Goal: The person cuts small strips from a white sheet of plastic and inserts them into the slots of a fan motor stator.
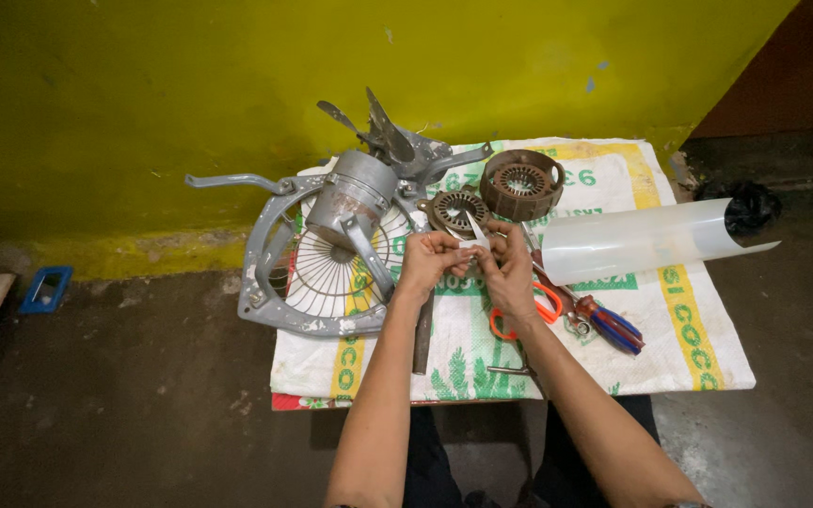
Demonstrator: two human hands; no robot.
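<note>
My left hand (pixel 430 261) and my right hand (pixel 508 268) meet over a printed woven sack (pixel 679 339), both pinching a small pale strip of sheet material (pixel 471 244) between their fingertips. Just beyond my fingers lies a round brown motor stator (pixel 456 209). A second, larger brown stator ring (pixel 520 183) sits behind it. Orange-handled scissors (pixel 546 306) lie under my right wrist.
A grey exhaust-fan frame with motor and wire grille (pixel 331 246) lies to the left, fan blades (pixel 383 132) behind it. A roll of translucent white sheet (pixel 642 240) lies at the right. Blue-and-red-handled pliers (pixel 612 325) rest beside the scissors. A dark hammer handle (pixel 422 339) lies near my left forearm. Yellow wall behind.
</note>
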